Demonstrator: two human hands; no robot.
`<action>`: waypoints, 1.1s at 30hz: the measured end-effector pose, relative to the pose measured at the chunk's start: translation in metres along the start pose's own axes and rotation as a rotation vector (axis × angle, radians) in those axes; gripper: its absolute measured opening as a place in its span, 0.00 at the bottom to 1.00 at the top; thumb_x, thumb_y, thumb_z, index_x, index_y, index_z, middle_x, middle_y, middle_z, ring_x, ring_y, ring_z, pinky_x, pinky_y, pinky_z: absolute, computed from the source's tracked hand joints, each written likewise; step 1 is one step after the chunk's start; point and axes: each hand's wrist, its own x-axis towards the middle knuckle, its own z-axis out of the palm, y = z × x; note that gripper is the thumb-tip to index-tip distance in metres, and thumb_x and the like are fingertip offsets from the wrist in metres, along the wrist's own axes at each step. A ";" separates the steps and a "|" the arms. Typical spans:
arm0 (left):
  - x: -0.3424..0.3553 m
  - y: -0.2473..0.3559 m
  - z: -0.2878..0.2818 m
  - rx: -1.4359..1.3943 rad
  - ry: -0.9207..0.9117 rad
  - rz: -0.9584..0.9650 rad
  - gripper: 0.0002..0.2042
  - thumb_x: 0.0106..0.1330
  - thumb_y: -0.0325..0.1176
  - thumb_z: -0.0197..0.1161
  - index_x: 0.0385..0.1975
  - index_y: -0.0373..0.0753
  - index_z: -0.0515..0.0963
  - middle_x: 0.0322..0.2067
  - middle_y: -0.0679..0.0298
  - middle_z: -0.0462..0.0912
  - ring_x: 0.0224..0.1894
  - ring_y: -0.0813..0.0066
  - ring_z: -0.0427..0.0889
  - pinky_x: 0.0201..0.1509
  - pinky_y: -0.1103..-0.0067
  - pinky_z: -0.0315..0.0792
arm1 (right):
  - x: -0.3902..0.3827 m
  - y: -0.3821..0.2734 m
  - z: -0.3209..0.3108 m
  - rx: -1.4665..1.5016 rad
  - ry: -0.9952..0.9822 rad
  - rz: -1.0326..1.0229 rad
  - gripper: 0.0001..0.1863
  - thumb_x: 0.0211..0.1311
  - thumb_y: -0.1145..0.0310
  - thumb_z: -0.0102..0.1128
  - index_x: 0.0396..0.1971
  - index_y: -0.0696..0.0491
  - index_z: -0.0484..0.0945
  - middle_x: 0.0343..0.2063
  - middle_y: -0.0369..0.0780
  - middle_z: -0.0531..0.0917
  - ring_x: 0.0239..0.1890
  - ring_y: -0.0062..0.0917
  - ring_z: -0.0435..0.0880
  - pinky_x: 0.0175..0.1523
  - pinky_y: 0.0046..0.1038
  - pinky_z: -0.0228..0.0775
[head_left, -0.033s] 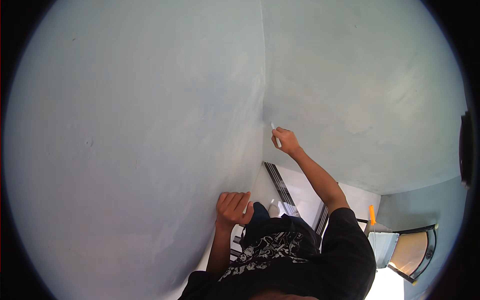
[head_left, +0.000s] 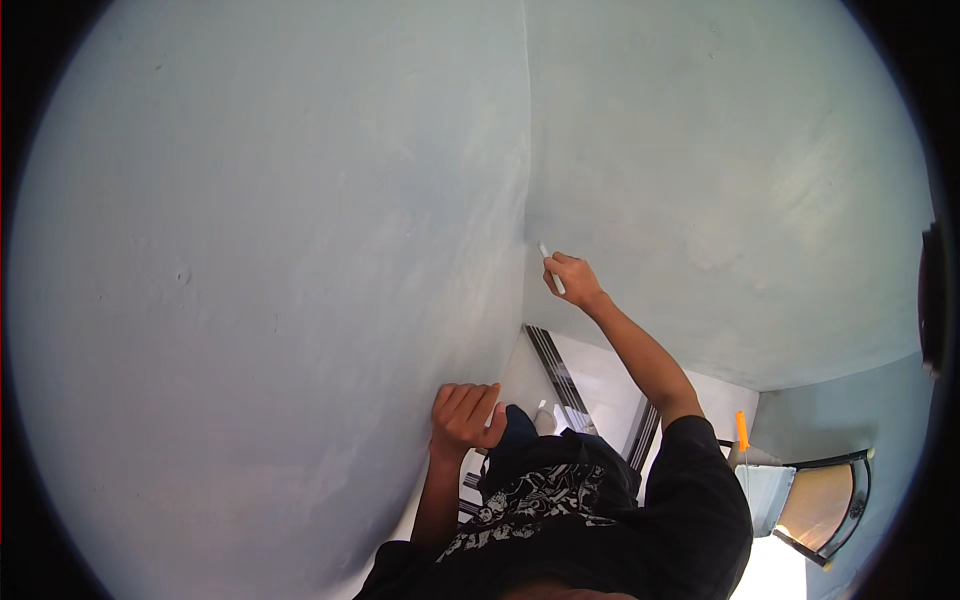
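Observation:
Near the inner corner of two pale blue-grey walls, my right hand (head_left: 574,278) is closed around a slim white stick-like tool (head_left: 556,282). Its upper end points toward the corner and lies close to the right wall (head_left: 700,200); whether it touches cannot be told, and its tip is too small to identify. Lower down, my left hand (head_left: 466,417) is beside the left wall (head_left: 280,300), seemingly leaning there. Its fingers are bent side by side with the thumb apart, and nothing shows in it.
White floor (head_left: 610,375) with dark striped bands (head_left: 562,375) lies below the corner. To my right, an orange-handled tool (head_left: 742,428) with a thin metal rod stands by a pale box-like object (head_left: 765,497). Beyond that is a dark-framed piece with a tan panel (head_left: 818,503).
The upper end of the white tool has shifted slightly left and up, with a small movement of my right hand. My left hand stays in place.

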 end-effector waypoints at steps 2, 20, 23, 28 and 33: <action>-0.004 -0.001 -0.004 -0.017 0.005 -0.005 0.10 0.55 0.30 0.64 0.33 0.33 0.85 0.26 0.64 0.83 0.29 0.70 0.81 0.37 0.72 0.70 | 0.017 -0.011 -0.026 0.018 -0.064 -0.043 0.10 0.53 0.83 0.67 0.30 0.54 0.75 0.22 0.40 0.76 0.24 0.33 0.79 0.27 0.33 0.71; 0.002 -0.002 0.000 -0.014 0.059 0.042 0.09 0.55 0.27 0.63 0.34 0.33 0.84 0.25 0.64 0.81 0.27 0.69 0.78 0.34 0.72 0.69 | 0.200 -0.068 -0.179 -0.070 0.727 -0.404 0.09 0.54 0.84 0.71 0.29 0.57 0.79 0.19 0.37 0.75 0.17 0.22 0.74 0.21 0.24 0.65; 0.004 -0.001 -0.002 -0.011 0.063 0.047 0.09 0.55 0.27 0.63 0.34 0.33 0.84 0.25 0.64 0.81 0.27 0.69 0.78 0.34 0.72 0.69 | 0.193 -0.060 -0.152 -0.036 0.756 -0.364 0.09 0.53 0.85 0.71 0.31 0.58 0.80 0.20 0.39 0.76 0.18 0.22 0.75 0.22 0.25 0.67; 0.003 -0.002 0.000 -0.012 0.055 0.031 0.09 0.55 0.27 0.63 0.34 0.33 0.84 0.25 0.64 0.81 0.27 0.69 0.79 0.35 0.72 0.70 | 0.121 -0.027 -0.077 -0.045 0.631 -0.260 0.08 0.55 0.83 0.70 0.28 0.57 0.79 0.20 0.39 0.76 0.18 0.27 0.77 0.22 0.28 0.69; 0.002 0.002 -0.006 -0.014 0.055 0.023 0.09 0.55 0.27 0.63 0.34 0.33 0.84 0.25 0.64 0.81 0.27 0.69 0.79 0.35 0.72 0.70 | 0.029 -0.014 -0.022 -0.057 0.343 -0.070 0.07 0.58 0.80 0.69 0.33 0.56 0.79 0.24 0.39 0.78 0.23 0.31 0.80 0.26 0.32 0.74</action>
